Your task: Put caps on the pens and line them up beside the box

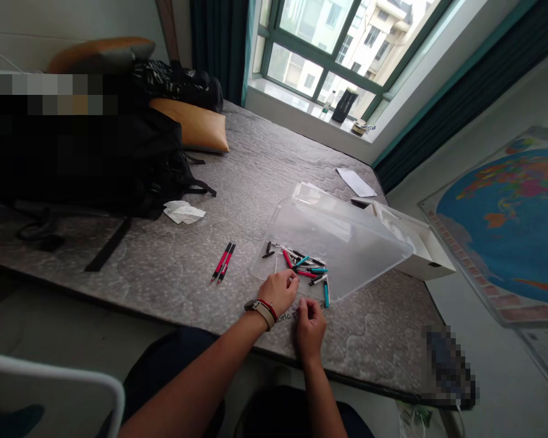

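My left hand (281,292), with a watch and a red band at its wrist, is at the near edge of a clear plastic sheet or tray (369,243). Its fingers are curled by a pile of pen parts (304,261) in red, blue, black and white; what they pinch is hidden. Close on its right, my right hand (311,328) rests low over the table edge, fingers folded together; I cannot make out anything in it. A blue pen barrel (326,293) lies just beyond it. Two red and black pens (223,261) lie side by side to the left.
A grey patterned cover (173,249) lies over the table. Crumpled tissue (184,212) sits by a black bag (159,158) at left. Behind the plastic stand a white open box (420,255) and a white paper (356,182). A blurred-out dark object (450,365) is at the right corner.
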`<state>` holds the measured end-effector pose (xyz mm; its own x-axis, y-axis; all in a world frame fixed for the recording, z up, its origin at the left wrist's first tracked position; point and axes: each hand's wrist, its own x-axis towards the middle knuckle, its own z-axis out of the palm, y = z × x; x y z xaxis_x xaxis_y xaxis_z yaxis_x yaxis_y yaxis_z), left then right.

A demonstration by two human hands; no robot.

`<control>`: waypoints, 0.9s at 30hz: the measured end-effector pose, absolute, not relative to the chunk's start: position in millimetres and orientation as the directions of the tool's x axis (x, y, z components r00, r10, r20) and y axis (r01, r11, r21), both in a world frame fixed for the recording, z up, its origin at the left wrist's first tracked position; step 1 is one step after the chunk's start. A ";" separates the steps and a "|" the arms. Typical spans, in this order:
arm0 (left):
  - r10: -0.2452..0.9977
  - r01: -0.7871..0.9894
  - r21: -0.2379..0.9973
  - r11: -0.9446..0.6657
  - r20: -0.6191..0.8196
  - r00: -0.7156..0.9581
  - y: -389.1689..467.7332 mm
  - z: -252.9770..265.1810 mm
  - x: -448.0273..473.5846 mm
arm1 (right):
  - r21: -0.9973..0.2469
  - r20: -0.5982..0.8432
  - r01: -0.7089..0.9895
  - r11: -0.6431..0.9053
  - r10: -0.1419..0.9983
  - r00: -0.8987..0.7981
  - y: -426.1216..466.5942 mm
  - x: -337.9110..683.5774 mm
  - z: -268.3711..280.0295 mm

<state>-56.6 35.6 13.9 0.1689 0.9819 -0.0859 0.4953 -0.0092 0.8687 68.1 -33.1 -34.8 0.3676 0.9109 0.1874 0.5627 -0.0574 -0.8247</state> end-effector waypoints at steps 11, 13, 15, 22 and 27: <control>0.926 0.589 0.789 0.174 -0.335 0.175 23.5 13.6 -34.9 | -0.863 0.149 0.504 -0.025 0.942 0.302 23.6 96.0 10.7; 0.902 0.603 0.776 0.184 -0.378 0.211 22.6 10.2 -31.6 | -0.733 0.153 0.681 -0.007 0.973 0.175 42.5 104.5 29.0; 0.881 0.605 0.778 0.168 -0.394 0.261 21.0 7.6 -29.2 | -0.547 0.109 0.837 0.020 0.993 0.047 61.8 112.4 45.1; 0.827 0.657 0.747 0.107 -0.433 0.358 14.3 11.0 -28.6 | -0.054 -0.282 0.988 0.145 0.947 -0.154 103.7 106.6 70.5; 0.814 0.693 0.720 0.050 -0.432 0.389 10.0 9.1 -31.9 | 0.056 -0.430 0.984 0.171 0.893 -0.131 116.9 74.2 72.7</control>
